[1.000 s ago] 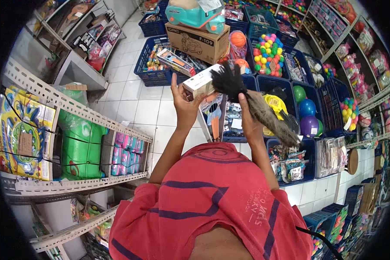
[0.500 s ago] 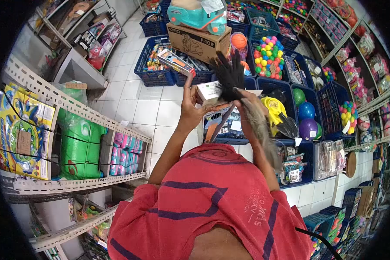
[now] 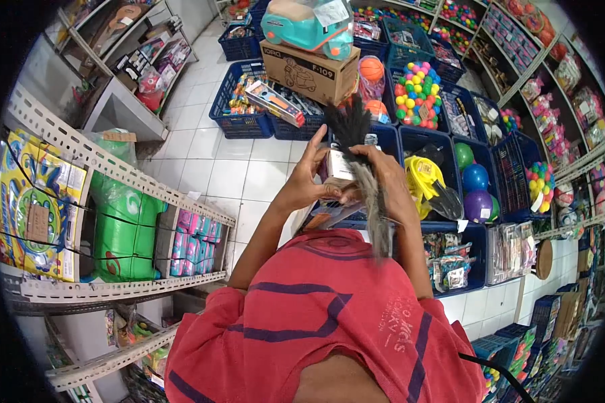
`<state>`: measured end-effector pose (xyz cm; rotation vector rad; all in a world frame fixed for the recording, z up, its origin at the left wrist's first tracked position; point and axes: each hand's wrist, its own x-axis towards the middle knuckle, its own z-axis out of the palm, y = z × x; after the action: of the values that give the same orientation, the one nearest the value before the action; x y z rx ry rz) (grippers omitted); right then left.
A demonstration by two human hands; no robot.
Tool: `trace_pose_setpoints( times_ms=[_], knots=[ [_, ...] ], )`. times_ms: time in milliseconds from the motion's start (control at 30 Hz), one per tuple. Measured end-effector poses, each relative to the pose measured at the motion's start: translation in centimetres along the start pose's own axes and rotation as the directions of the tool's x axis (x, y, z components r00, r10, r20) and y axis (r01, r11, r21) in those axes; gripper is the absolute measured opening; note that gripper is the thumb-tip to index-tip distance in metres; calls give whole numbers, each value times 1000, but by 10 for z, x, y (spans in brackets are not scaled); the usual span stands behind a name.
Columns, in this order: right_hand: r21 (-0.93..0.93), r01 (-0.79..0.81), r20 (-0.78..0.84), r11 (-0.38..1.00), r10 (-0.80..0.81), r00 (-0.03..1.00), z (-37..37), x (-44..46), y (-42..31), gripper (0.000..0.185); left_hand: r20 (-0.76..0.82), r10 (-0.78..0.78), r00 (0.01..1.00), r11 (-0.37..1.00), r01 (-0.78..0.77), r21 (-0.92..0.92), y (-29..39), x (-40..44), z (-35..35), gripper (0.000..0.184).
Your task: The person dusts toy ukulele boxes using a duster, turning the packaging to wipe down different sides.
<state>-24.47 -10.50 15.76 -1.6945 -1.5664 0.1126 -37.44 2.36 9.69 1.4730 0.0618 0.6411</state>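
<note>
In front of my chest, my left hand (image 3: 307, 180) grips the left side of a small white box (image 3: 339, 166). My right hand (image 3: 387, 176) is closed around a feather duster (image 3: 368, 176) with black feathers at the top and grey-brown ones hanging down. The duster lies across the right part of the box, so that side is hidden. A clear packet (image 3: 326, 218) shows partly below the box; its contents are hard to make out.
Blue crates (image 3: 240, 126) of packaged toys stand ahead and to the right. A brown carton (image 3: 309, 70) carries a teal toy scooter (image 3: 307, 28). A white metal shelf (image 3: 124, 292) with a green toy (image 3: 124, 238) is on my left.
The duster has swung from slanting down to the right to hanging nearly upright. My right hand has moved in close to my left hand, and the box has shifted right and slightly down.
</note>
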Motion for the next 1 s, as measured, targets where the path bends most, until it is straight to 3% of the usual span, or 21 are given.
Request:
trace_pose_setpoints(
  times_ms=[100,233,333,367,400,567,667,700,800,833,967,1000],
  knots=[
    [38,-7,-44,999,9,999,6,-1,2,58,-29,-40,999,999,39,-37,-4,0,-1,122],
    [152,-21,-120,988,40,992,8,-3,10,54,23,-13,1000,987,10,163,1,-1,-6,122],
    [268,-116,-179,956,167,969,1,-5,18,52,52,-79,995,939,57,339,-4,-6,-9,121],
    [274,-77,-242,959,146,959,3,-6,26,51,20,-136,990,936,122,331,-4,-7,-6,117],
    [295,-157,-193,942,220,956,-4,-6,22,50,16,-116,993,920,101,379,-4,-5,-6,116],
    [490,-269,-154,829,386,909,-2,-7,25,48,-20,-24,1000,823,31,568,-6,-2,-2,112],
    [66,-90,-311,994,106,945,-3,-8,44,42,-112,-99,989,714,149,684,-14,-3,1,115],
    [77,-134,-328,988,152,932,-5,-9,33,39,-137,-131,982,701,190,688,-13,-2,3,116],
    [-144,-56,-345,988,3,939,-10,-10,16,35,-193,-192,962,638,272,721,-9,1,7,118],
    [-130,26,-402,991,-77,912,-7,-9,11,30,-201,-190,961,602,275,750,-8,2,7,118],
    [-111,73,-270,991,-101,958,17,-13,9,19,-180,-80,980,578,192,793,-10,3,4,117],
    [-65,55,-228,996,-68,971,18,-15,7,18,-109,23,994,540,79,838,-16,2,1,117]
  ],
)
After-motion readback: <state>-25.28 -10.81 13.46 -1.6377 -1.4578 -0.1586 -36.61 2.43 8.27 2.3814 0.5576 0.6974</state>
